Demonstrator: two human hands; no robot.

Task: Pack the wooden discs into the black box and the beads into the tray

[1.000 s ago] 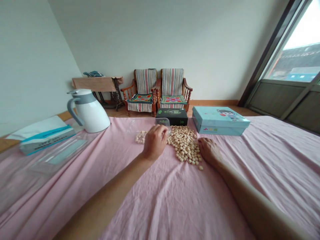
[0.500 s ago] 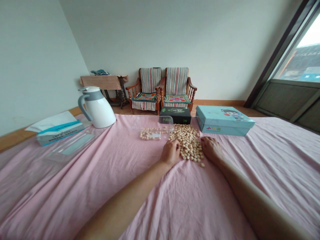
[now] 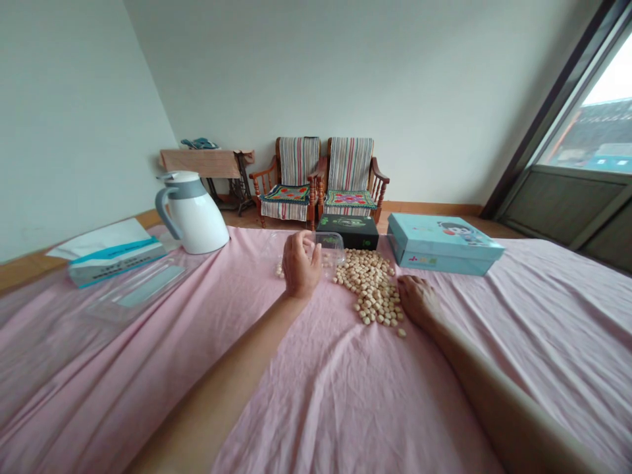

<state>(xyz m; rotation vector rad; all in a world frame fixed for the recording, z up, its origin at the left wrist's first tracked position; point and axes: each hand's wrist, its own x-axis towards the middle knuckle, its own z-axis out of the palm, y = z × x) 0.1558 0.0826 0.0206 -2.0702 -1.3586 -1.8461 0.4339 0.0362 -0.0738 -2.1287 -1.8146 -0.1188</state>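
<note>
Left grip (image 3: 302,268) parted | at clear tray (image 3: 338,242) | right grip (image 3: 418,301) beside pale pieces (image 3: 370,280)

One camera, worn on the head, looks forward and down along the cloth (image 3: 316,408), near enough that both forearms (image 3: 212,388) enter from the lower edge; the pile (image 3: 372,280) lies mid-frame below the lens, the chairs (image 3: 348,164) and wall (image 3: 296,66) stand farther off, straight ahead, and the right edge crops the window (image 3: 597,141)

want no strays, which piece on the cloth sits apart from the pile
The lone piece just off the near end of the pile, by the right hand; the others lie bunched together.
</note>
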